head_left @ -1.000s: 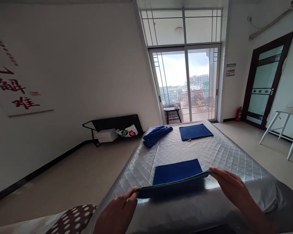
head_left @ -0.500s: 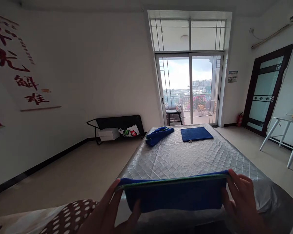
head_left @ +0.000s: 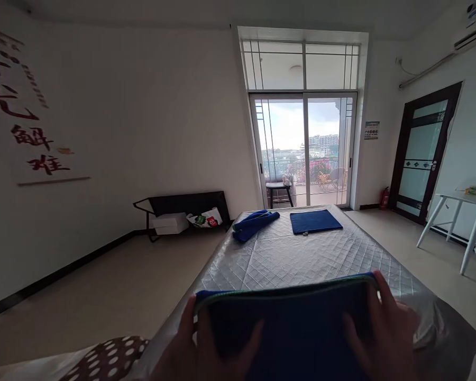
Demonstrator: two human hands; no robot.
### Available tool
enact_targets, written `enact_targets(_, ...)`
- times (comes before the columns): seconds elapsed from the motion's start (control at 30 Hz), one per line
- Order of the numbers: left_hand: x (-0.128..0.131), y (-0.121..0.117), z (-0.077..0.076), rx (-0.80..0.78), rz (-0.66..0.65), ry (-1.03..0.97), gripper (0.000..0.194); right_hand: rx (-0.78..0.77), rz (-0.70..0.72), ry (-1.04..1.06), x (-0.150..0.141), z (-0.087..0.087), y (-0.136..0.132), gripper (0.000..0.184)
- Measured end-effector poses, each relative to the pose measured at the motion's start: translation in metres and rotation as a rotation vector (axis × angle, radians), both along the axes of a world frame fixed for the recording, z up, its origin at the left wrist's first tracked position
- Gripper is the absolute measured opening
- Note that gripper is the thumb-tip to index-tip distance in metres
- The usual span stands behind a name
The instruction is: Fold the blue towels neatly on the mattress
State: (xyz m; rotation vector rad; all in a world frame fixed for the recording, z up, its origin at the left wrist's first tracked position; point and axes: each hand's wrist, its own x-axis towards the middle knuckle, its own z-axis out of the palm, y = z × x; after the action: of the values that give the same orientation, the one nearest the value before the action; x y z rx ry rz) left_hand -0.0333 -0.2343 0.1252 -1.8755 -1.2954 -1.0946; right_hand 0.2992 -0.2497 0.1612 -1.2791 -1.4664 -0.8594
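Observation:
I hold a folded dark blue towel (head_left: 289, 323) upright in front of me over the near end of a grey quilted mattress (head_left: 301, 254). My left hand (head_left: 198, 349) grips its left edge, thumb on the front. At the towel's right edge my right hand (head_left: 388, 333) grips the same way. A green trim runs along the towel's top edge. At the mattress's far end a flat folded blue towel (head_left: 315, 221) lies on the right and a rumpled blue towel (head_left: 255, 223) on the left.
A brown pillow with white dots (head_left: 107, 360) lies at the lower left. A low black rack (head_left: 184, 209) with boxes and bags stands by the left wall. Sliding glass doors (head_left: 303, 151) are ahead, and a white table (head_left: 466, 211) stands at the right.
The towel's near edge was lifted off the mattress and raised upright toward me. Both hands moved up and closer, and the towel now hangs between them.

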Motion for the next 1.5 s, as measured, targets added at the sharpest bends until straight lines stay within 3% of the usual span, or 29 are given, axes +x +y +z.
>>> enact_targets(0.17, 0.037, 0.036, 0.001, 0.074, 0.237, -0.166, 0.067, -0.134, 0.024, -0.005, -0.010, -0.008, 0.035, 0.059)
enact_targets(0.33, 0.060, 0.078, -0.007, 0.080, 0.229, -0.161, 0.068, -0.278, 0.067, 0.018, -0.018, -0.034, 0.082, 0.058)
enact_targets(0.53, 0.062, 0.135, -0.029, -0.104, 0.208, -0.156, 0.070, -0.489, 0.014, 0.009, -0.021, -0.055, 0.137, 0.059)
enact_targets(0.8, 0.055, 0.215, -0.052, -0.397, 0.183, 0.072, 0.065, -0.886, -0.061, -0.061, -0.022, -0.065, 0.214, 0.066)
enact_targets(1.0, 0.047, 0.268, -0.067, -0.553, 0.206, 0.221, 0.050, -1.165, -0.094, -0.116, -0.027, -0.072, 0.266, 0.065)
enact_targets(1.23, 0.043, 0.311, -0.079, -0.635, 0.183, 0.266, 0.041, -1.234, -0.129, -0.090, -0.033, -0.086, 0.307, 0.059)
enact_targets(1.5, 0.040, 0.354, -0.085, -0.665, 0.167, 0.237, 0.040, -1.204, -0.163, -0.045, -0.036, -0.095, 0.343, 0.054)
